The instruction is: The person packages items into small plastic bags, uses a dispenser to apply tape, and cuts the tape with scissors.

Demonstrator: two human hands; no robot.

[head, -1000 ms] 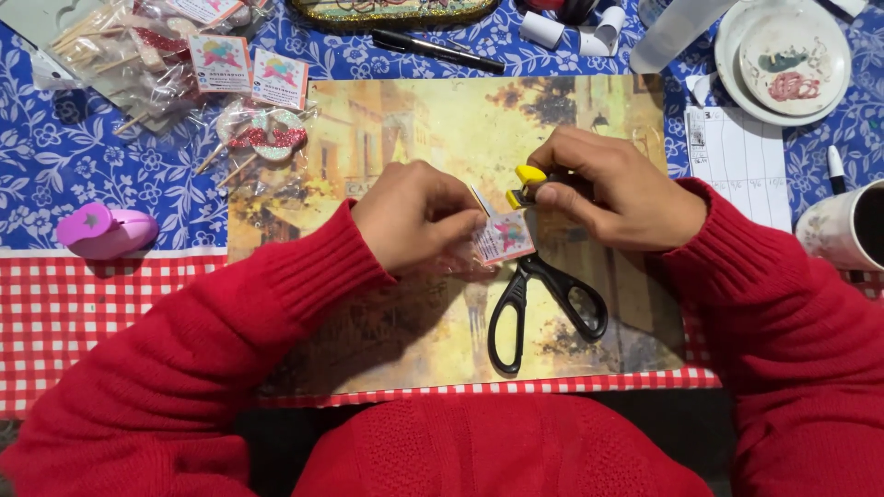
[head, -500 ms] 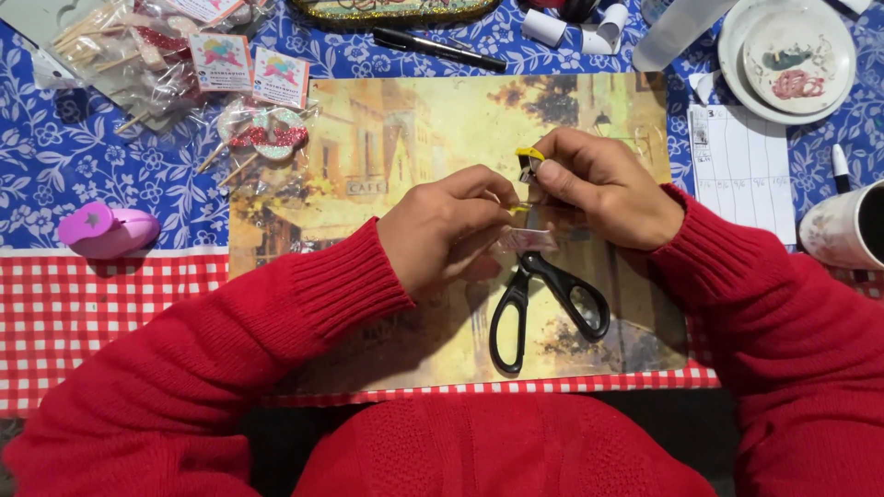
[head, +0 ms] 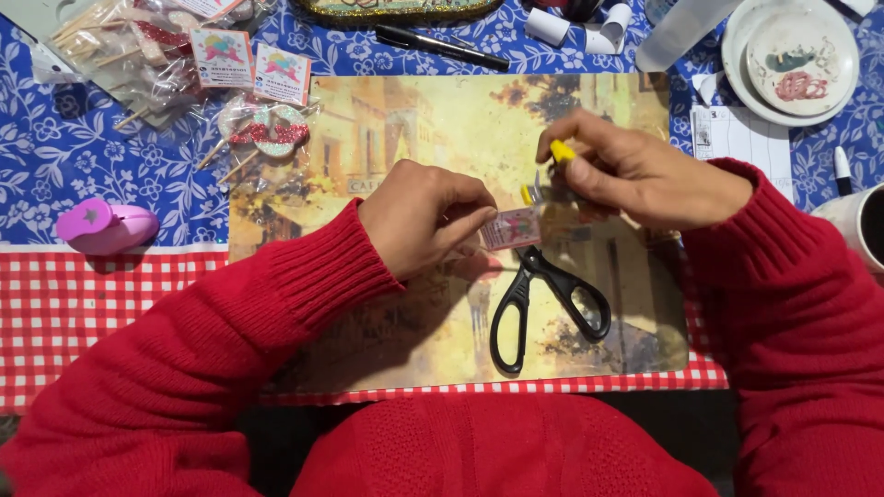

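Observation:
My left hand (head: 419, 216) pinches a small clear packet with a pink printed card (head: 512, 228) at its top, held just above a picture placemat (head: 414, 129). My right hand (head: 645, 175) grips a small yellow stapler (head: 552, 166), whose jaws sit at the card's upper right corner. Black-handled scissors (head: 539, 304) lie shut on the mat right below the card. Both arms wear red knitted sleeves.
Several finished packets with sticks and pink cards (head: 221, 64) lie at the upper left. A pink paper punch (head: 106, 225) sits left, a black pen (head: 442, 48) at the top. A white plate (head: 792, 55), a paper sheet (head: 746, 161) and a mug (head: 866, 225) stand on the right.
My right hand has shifted right and up with the stapler. My left hand has turned the packet so its pink card faces up again.

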